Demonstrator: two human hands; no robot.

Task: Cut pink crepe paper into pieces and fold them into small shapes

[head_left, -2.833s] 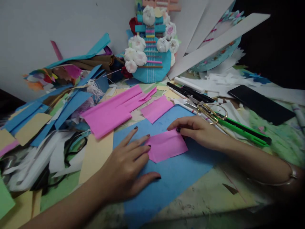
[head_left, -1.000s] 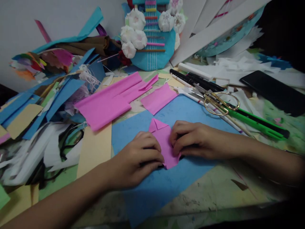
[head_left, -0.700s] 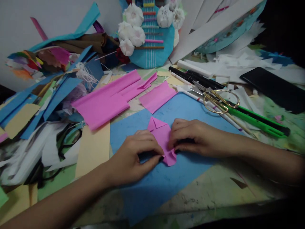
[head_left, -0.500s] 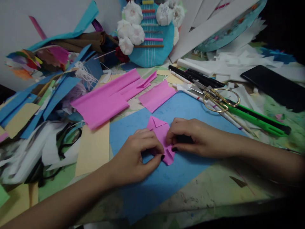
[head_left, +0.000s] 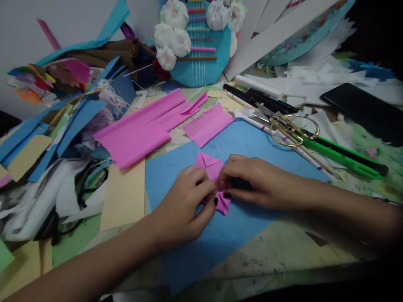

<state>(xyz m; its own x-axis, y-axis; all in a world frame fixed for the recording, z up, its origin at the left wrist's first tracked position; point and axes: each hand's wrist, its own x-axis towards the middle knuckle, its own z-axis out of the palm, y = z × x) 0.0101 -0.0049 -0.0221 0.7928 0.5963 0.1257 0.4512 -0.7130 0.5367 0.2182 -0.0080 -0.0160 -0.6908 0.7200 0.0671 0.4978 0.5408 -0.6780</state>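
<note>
A small piece of pink crepe paper (head_left: 211, 170) lies over a blue sheet (head_left: 252, 136), its far corner folded over. My left hand (head_left: 192, 203) pinches its near left edge between thumb and fingers. On the opposite side my right hand (head_left: 244, 178) has the right edge pinched the same way. Between the two thumbs the near part of the paper is gathered and creased. The fingers cover much of its middle. A second pink crepe piece (head_left: 208, 125) rests just beyond, at the far edge of the blue sheet.
Larger folded pink crepe paper (head_left: 138, 134) lies to the left. Gold-handled scissors (head_left: 288, 130), black pens and a green cutter (head_left: 343, 157) sit at right, near a black phone (head_left: 365, 111). A blue paper guitar (head_left: 201, 54) with white flowers stands behind. Paper scraps crowd the left.
The pink piece was flat under my spread left fingers; now it is turned, its far corner folded. Both hands have closed in and pinched its near part into gathers. The view has tipped down.
</note>
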